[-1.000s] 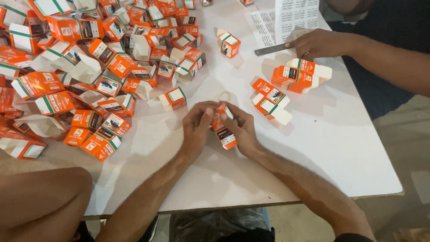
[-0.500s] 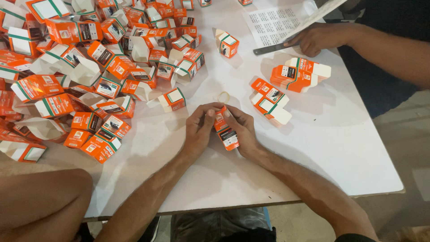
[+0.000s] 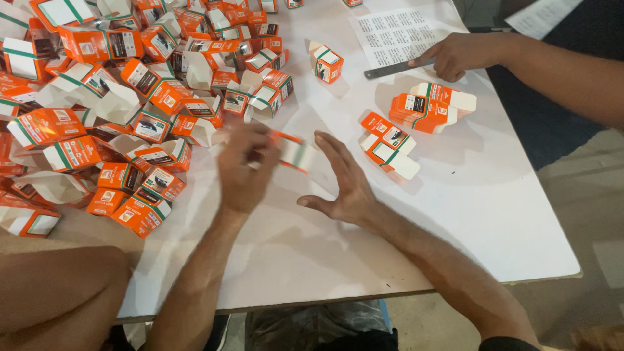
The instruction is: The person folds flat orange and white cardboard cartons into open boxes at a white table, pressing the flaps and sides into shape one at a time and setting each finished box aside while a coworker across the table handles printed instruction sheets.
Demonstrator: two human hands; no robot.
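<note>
A small orange-and-white carton (image 3: 290, 150) sits in the grip of the left hand (image 3: 244, 166), above the white desk (image 3: 494, 214); the hand is blurred, so the fingers seem closed on the carton's near end, though exactly how is hard to tell. Just right of it the right hand (image 3: 344, 185) is spread open, fingers apart and holding nothing, its heel resting on the desk. Further right of that hand lie two flattened cartons (image 3: 389, 144), and beyond them a short stack of flat cartons (image 3: 430, 106). To the left of the left hand spreads a big heap of loose orange cartons (image 3: 130, 91), some opened, some folded. One closed carton (image 3: 325, 62) stands alone past both hands. At the far right, another person's hand (image 3: 463, 55) presses a metal ruler (image 3: 396, 68) onto a printed sheet (image 3: 396, 32).
</note>
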